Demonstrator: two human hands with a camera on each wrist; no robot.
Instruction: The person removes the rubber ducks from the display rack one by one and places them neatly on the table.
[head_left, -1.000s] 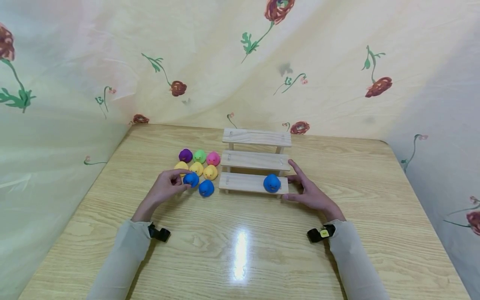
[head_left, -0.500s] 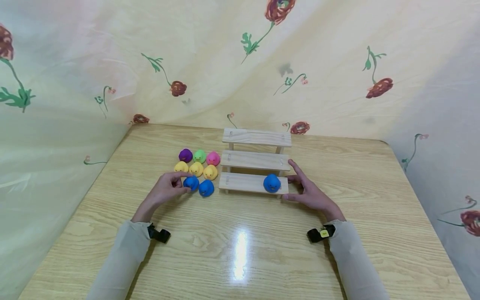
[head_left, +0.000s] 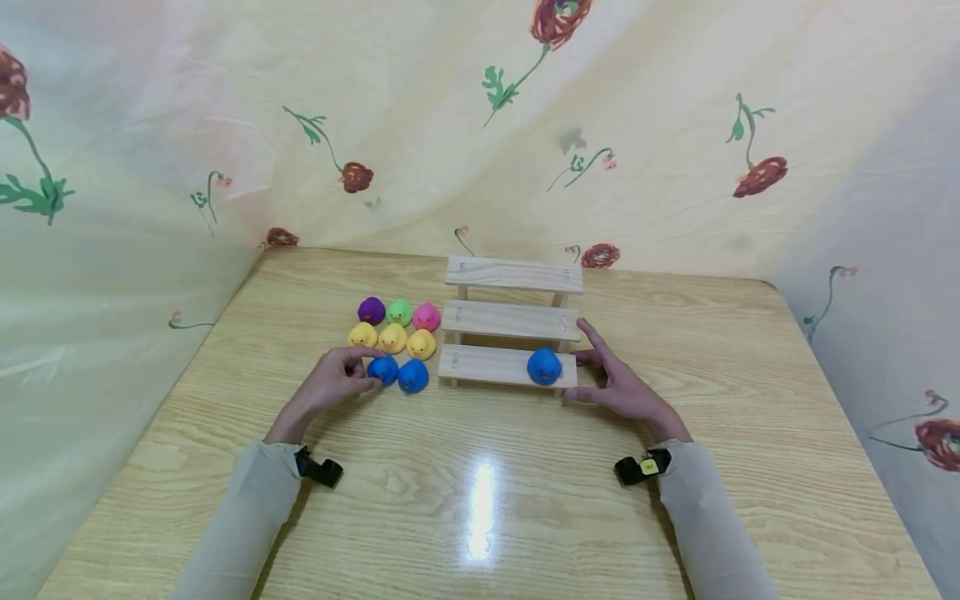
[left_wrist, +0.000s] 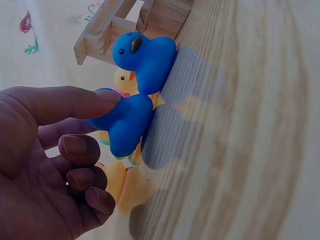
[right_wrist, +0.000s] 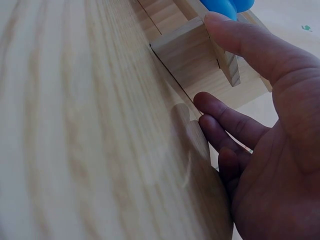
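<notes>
My left hand [head_left: 339,377] pinches a blue rubber duck [left_wrist: 127,120] by its head between thumb and index finger, low at the tabletop. Another blue duck [head_left: 412,377] stands just to its right, close beside it. My right hand [head_left: 624,385] rests at the right end of a three-step wooden shelf [head_left: 510,321], fingers spread. Its thumb lies at the front corner of the lowest step, and the index finger reaches up to the middle step's end. On that lowest step, near the right end, sits a third blue duck [head_left: 544,367].
Behind the left hand's ducks stand a row of yellow ducks [head_left: 392,338], then a purple duck [head_left: 371,311], a green duck [head_left: 399,313] and a pink duck [head_left: 427,317]. All are left of the shelf on the wooden table [head_left: 480,517]. A flowered cloth [head_left: 420,108] hangs behind.
The left hand has brought its blue duck slightly down and nearer to me, level with the neighbouring blue duck. The right hand and the shelf have stayed in place.
</notes>
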